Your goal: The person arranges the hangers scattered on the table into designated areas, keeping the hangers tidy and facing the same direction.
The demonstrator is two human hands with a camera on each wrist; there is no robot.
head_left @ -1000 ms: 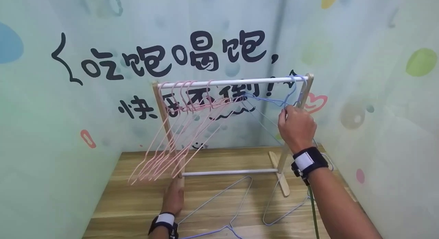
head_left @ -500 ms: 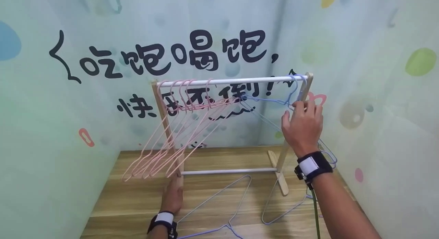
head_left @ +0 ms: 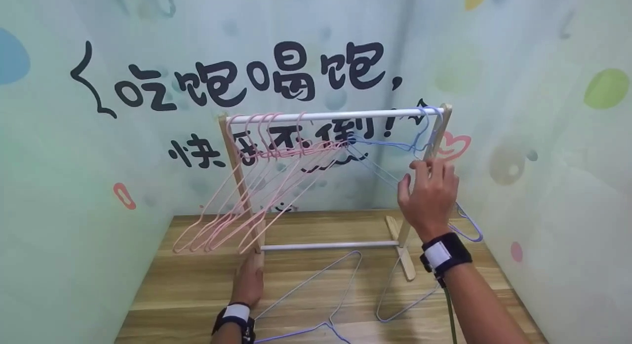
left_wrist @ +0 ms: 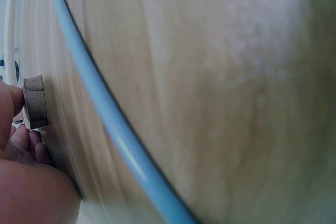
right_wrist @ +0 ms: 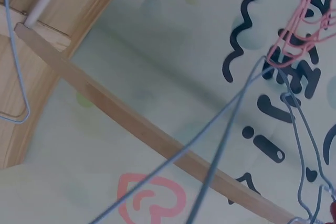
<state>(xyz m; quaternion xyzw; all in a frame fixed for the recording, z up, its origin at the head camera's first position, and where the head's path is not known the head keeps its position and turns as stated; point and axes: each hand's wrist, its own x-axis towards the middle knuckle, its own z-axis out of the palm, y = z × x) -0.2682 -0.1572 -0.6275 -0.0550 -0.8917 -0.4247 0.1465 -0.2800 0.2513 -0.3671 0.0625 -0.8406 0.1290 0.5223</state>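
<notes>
A small wooden rack with a white top rod (head_left: pixel 340 115) stands on the table. Several pink wire hangers (head_left: pixel 284 153) hang at its left end, their lower bars swung toward me. At the right end hang two blue wire hangers (head_left: pixel 382 143), whose tips meet the pink ones. My right hand (head_left: pixel 429 196) is just below the blue hooks, fingers loosely bent and apart; no wire is visibly pinched. Low at the left, my left hand (head_left: pixel 249 284) grips the rack's wooden foot (left_wrist: pixel 35 100), with thumb and fingers on either side of it.
Two loose hangers lie on the wood-grain table (head_left: pixel 197 294): one blue hanger (head_left: pixel 307 330) at the front middle, another hanger (head_left: pixel 410 307) near the right foot. A white lower rod (head_left: pixel 328 246) joins the rack's sides. Printed walls (head_left: pixel 553 186) close in behind and on both sides.
My right hand has let go of the blue hanger, its fingers have loosened, and it has moved slightly down. The pink hangers have swung a little. My left hand stays on the foot.
</notes>
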